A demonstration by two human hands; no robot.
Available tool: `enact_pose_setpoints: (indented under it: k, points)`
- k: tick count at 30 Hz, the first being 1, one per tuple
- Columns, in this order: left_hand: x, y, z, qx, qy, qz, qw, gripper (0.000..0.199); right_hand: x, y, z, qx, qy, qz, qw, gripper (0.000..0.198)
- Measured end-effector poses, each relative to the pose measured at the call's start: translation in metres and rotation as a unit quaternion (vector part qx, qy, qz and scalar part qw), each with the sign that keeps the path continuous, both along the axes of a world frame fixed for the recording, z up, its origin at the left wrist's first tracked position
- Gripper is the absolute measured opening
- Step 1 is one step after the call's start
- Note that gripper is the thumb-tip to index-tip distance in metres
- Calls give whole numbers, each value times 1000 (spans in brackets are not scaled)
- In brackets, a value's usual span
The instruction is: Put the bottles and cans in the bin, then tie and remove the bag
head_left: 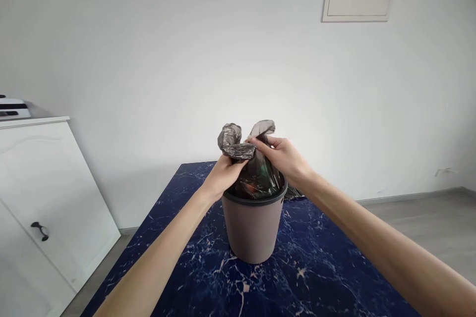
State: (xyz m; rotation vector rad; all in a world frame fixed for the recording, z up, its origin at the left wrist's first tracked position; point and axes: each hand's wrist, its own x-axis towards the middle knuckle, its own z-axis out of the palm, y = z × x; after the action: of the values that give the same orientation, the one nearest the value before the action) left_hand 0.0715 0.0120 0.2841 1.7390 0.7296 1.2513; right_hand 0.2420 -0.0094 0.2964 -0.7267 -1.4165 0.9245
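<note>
your left hand (226, 174) and right hand (285, 155), fingers closed, pinch the crumpled neck of a dark bag (262, 178) above the bin (253, 230) on the counter (182, 267), apparently to keep its mouth gathered. inside the see-through bag show hints of orange and green, too unclear to name; the bin rings its lower part, likely holding it upright.

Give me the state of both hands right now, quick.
Left hand: closed, holding the gathered top of the dark plastic bag.
Right hand: closed, pinching the same bag near its top.
</note>
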Motion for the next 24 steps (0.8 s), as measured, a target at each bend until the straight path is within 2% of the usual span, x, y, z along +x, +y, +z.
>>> enact_pose_setpoints:
  k: [4,7,12,15,17,20,24]
  points:
    - [-15,-5,0,-18,-30,-33,999,49,5,0,0,-34,95,29,994,37]
    - [-26,-5,1,-53,-117,-45,991,39,11,5,1,-38,145,64,987,40]
    - [-30,-2,5,-127,-289,-126,941,18,14,14,3,-34,136,99,985,43]
    - [-28,-3,7,-154,-348,-160,911,16,12,15,3,-31,142,102,984,43]
    - [-28,-3,7,-151,-362,-179,903,19,10,13,4,-34,144,110,983,42]
    - [-28,-4,4,-126,-325,-193,917,22,5,10,6,-41,110,119,986,43]
    - [-24,-10,4,-57,-188,-149,969,37,-3,9,11,-93,50,73,992,40]
